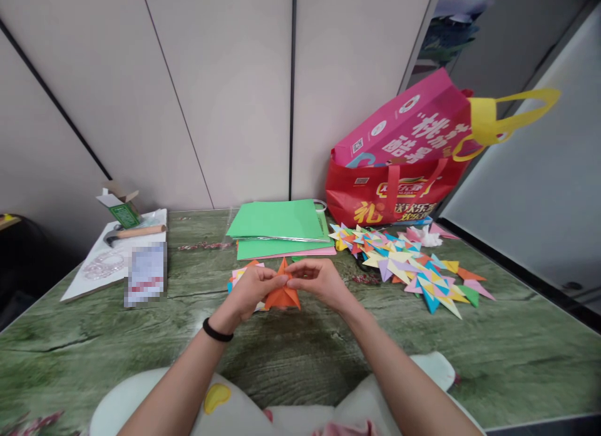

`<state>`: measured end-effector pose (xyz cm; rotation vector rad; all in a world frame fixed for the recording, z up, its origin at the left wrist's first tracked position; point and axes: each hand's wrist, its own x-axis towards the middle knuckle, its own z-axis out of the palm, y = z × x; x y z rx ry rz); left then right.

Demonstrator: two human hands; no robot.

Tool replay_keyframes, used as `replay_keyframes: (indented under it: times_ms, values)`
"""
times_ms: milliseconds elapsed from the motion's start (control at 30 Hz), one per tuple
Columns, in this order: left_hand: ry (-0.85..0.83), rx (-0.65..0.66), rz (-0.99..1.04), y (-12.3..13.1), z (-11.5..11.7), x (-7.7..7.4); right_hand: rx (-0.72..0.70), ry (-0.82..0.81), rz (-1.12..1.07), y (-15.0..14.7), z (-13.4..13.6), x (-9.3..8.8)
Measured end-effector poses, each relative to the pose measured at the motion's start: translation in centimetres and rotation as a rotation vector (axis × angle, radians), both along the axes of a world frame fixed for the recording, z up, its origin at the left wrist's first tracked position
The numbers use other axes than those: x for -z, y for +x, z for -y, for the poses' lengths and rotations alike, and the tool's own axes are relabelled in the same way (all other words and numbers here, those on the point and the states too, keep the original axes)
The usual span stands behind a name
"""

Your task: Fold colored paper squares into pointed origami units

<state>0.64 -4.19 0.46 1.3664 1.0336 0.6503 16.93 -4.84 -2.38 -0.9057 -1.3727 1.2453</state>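
Note:
Held up in front of me is a piece of folded orange paper [284, 298], with a narrow point at the top and flared points at the bottom. My left hand [253, 289] pinches its left side, thumb in front. From the right, my right hand [321, 280] grips it with thumb and fingers, the two thumbs close together near its middle. Behind the left hand, partly covered, lie several colored paper pieces [238, 274] on the table.
Green paper sheets [277, 220] are stacked at the back of the green table [197, 336]. Colorful folded paper stars [417, 270] spread at the right, before a red bag [389, 195] holding a pink box [408, 123]. A hammer [141, 232] and a small green box [124, 212] are left.

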Motion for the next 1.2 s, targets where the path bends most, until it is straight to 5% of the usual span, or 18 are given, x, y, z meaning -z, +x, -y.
replay_keyframes:
  times_ms: [500, 867, 1200]
  values:
    - [0.021, 0.027, -0.012, 0.08, 0.12, -0.17, 0.025, -0.061, -0.066, -0.15, 0.20, -0.28]
    - [0.319, 0.021, -0.234, 0.16, 0.04, -0.28, 0.044, -0.150, -0.192, -0.20, 0.21, -0.62]
    - [0.354, 0.036, -0.269, 0.07, 0.00, -0.24, 0.032, -0.161, -0.203, -0.18, 0.24, -0.74]
